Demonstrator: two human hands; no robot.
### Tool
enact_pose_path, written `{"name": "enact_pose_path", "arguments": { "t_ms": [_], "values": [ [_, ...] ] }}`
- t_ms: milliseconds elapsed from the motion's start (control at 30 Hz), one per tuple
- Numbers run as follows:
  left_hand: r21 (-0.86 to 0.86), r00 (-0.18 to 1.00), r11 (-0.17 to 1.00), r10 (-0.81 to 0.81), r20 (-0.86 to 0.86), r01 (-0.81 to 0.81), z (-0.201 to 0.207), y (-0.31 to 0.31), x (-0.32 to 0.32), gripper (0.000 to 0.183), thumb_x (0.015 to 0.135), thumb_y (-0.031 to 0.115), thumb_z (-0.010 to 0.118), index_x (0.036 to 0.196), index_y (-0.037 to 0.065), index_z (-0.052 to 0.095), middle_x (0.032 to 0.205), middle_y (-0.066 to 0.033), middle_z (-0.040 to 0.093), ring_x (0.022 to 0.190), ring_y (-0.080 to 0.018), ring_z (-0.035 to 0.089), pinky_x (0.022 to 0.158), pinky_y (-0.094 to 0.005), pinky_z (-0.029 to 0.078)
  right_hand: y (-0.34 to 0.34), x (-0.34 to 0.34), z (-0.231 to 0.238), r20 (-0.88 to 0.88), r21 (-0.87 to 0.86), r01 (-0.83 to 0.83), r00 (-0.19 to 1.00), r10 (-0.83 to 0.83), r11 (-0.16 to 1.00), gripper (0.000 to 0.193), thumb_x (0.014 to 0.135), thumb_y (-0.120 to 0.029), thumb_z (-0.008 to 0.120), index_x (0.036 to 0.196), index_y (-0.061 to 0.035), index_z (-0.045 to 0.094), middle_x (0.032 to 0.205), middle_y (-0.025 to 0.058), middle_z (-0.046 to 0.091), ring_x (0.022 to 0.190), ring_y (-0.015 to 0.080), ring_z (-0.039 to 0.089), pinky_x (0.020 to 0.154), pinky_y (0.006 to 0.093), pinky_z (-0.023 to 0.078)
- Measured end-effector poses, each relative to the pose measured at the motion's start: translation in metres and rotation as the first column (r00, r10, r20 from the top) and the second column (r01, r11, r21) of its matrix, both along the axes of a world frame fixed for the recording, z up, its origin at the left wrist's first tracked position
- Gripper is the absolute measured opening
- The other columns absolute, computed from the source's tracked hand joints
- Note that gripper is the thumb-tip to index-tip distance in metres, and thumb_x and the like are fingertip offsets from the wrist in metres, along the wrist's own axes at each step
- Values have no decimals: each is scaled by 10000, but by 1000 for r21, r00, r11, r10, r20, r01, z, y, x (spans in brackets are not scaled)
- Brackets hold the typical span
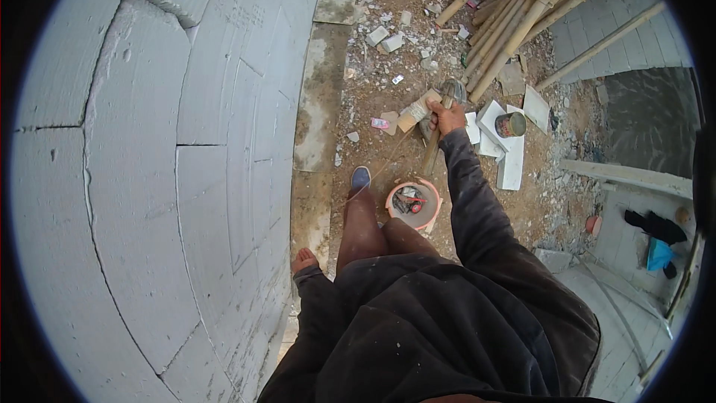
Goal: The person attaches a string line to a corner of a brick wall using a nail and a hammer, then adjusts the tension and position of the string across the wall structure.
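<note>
My right hand [447, 118] reaches out ahead, closed round a wooden-handled hammer [431, 155]. The hammer's grey head shows just beyond the fingers, though its shape is hard to make out. Against the same hand sits a wooden block wound with string [415, 113], and a thin line trails from it towards my left foot. Low by the wall, my left hand [304, 259] hangs with its fingers loosely extended and nothing visible in them. Between my knees and the right forearm stands a pinkish bucket [437, 216] with small tools and a red item inside.
A grey block wall [149, 104] rises close on my left, with a concrete ledge [317, 112] at its foot. Bamboo poles [514, 22] lie ahead right. Rubble covers the dirt. A rusty tin [510, 125] sits on white board pieces [510, 168]. Dark water [649, 127] lies at right.
</note>
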State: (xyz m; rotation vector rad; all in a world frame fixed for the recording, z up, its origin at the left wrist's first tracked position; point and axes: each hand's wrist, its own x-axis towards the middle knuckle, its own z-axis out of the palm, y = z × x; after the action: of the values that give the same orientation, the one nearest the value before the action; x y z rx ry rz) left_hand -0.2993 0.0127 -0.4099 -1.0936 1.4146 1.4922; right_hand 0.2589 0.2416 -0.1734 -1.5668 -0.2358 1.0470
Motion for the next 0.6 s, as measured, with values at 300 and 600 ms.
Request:
{"name": "enact_pose_path", "arguments": {
  "t_ms": [300, 600],
  "values": [
    [-36, 999, 999, -34, -9, 33, -4, 108, 62, 492, 1027, 347, 498, 1423, 58, 524, 1388, -69, 599, 1254, -251, 598, 1006, -493, 565, 132, 70, -7, -2, 30, -16, 1000, 17, 999, 254, 869, -105, 793, 942, -49, 556, 673, 17, 542, 468, 120, 477, 393, 304, 393],
    [-76, 995, 995, -52, 86, 59, 0, 255, 150, 374, 1071, 269, 423, 1364, 76, 552, 1298, -65, 620, 1185, -247, 629, 969, -449, 574, 252, 166, -19, -42, -20, -27, 999, 26, 999, 214, 909, -94, 766, 953, -48, 561, 664, 7, 516, 493, 124, 476, 431, 317, 404]
  ]
}}
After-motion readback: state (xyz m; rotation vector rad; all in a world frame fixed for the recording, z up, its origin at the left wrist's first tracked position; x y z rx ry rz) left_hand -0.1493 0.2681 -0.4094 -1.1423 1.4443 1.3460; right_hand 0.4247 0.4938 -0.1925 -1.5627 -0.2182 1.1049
